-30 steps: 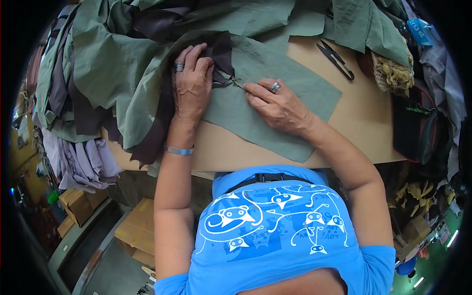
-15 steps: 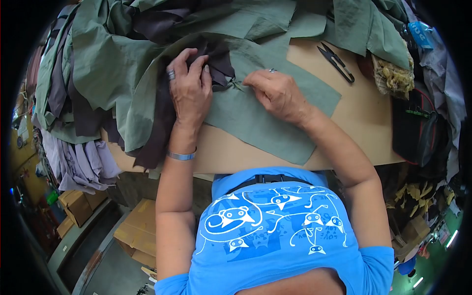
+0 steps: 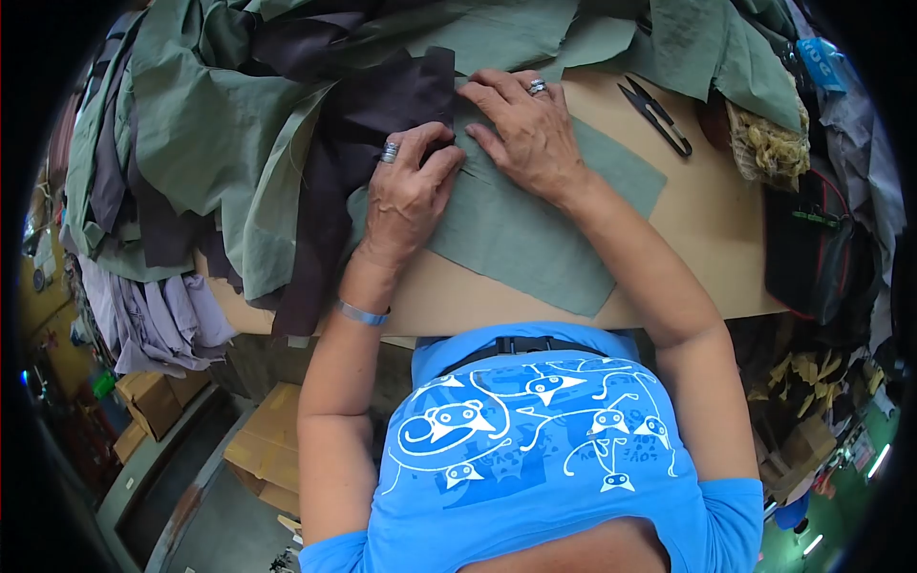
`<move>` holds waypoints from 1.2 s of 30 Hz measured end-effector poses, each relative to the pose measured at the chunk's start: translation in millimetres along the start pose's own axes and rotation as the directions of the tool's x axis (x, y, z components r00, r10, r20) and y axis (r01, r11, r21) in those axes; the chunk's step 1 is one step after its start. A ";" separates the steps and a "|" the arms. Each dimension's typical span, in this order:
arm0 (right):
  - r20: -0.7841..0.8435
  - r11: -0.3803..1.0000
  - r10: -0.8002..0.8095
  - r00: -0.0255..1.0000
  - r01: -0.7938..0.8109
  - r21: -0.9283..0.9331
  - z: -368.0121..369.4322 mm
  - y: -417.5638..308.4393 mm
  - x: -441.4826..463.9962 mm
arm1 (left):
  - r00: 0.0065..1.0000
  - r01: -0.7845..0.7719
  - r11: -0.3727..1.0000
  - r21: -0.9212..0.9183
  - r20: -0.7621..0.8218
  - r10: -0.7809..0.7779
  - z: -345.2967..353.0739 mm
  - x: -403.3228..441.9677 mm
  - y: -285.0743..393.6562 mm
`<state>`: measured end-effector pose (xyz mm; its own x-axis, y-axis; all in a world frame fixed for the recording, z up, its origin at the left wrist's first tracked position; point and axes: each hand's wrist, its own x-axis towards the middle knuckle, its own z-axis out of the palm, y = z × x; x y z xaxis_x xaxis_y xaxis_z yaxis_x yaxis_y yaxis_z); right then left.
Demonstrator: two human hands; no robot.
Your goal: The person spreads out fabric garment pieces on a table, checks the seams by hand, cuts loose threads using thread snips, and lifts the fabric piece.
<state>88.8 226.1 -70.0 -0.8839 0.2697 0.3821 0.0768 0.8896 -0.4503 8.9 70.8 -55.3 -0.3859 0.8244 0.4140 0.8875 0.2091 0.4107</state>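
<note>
My left hand (image 3: 411, 186) rests at the seam between dark brown cloth (image 3: 387, 100) and a green fabric panel (image 3: 544, 239). Its fingers are bent and drawn together on the dark cloth near its right edge; the fingertips are partly hidden. Beside it, my right hand (image 3: 525, 134) lies over the top of the green panel with fingers stretched out and thumb apart. The right fingertips reach the dark cloth's edge. A crease runs across the green panel just under the right thumb.
Black thread snips (image 3: 655, 116) lie on the tan tabletop (image 3: 707, 229) to the right. Green cloth (image 3: 205, 143) is heaped at the left and back. Lilac cloth (image 3: 158, 320) hangs over the left edge. A black and red pouch (image 3: 810, 248) sits at the right edge.
The dark cloth now lies spread flatter against the green panel. My left hand has moved right and nearer me; my right hand has moved up and its closed fingers have spread out.
</note>
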 end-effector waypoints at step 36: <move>0.020 0.983 0.110 0.994 -0.111 0.149 -6.8 6.7 11.7 | 0.984 -0.122 0.983 0.134 0.143 0.103 -4.7 -23.9 12.3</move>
<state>82.1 237.8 -63.0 -0.8793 0.3581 0.3140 0.1051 0.7889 -0.6054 27.8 51.2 -56.4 -0.2523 0.9085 0.3332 0.9537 0.1751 0.2446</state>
